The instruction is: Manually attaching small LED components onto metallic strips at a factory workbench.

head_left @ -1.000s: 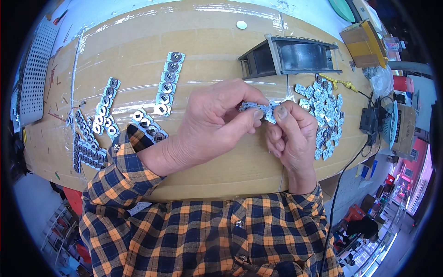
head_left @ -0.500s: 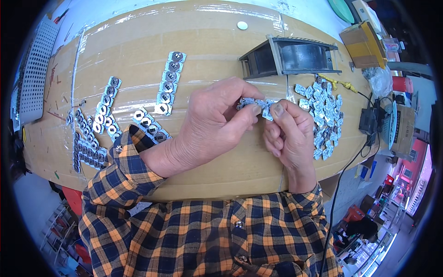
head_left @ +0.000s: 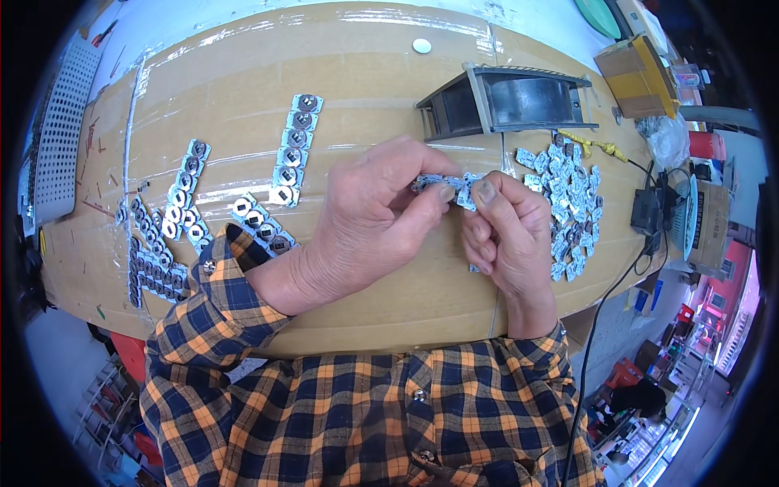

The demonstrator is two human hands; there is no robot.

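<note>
Between both hands, above the cardboard, is a short strip of small circuit boards. My left hand pinches its left part between thumb and fingers. My right hand grips the right end, thumb on top; fingertips cover some of the strip. A heap of small circuit boards lies just beyond my right hand. To the left of my left hand lies a straight row of boards with round dark parts. Similar rows spread farther left, and one row is partly covered by my left sleeve.
A black fan stands at the back right, with a white round disc to its left. A yellow cord, black adapter and cardboard box occupy the right side. A perforated white basket stands at the far left.
The hands keep their pinch on the strip, and its right end has drawn slightly left. A small pale piece now shows beneath my right hand's fingers. The view has shifted slightly.
</note>
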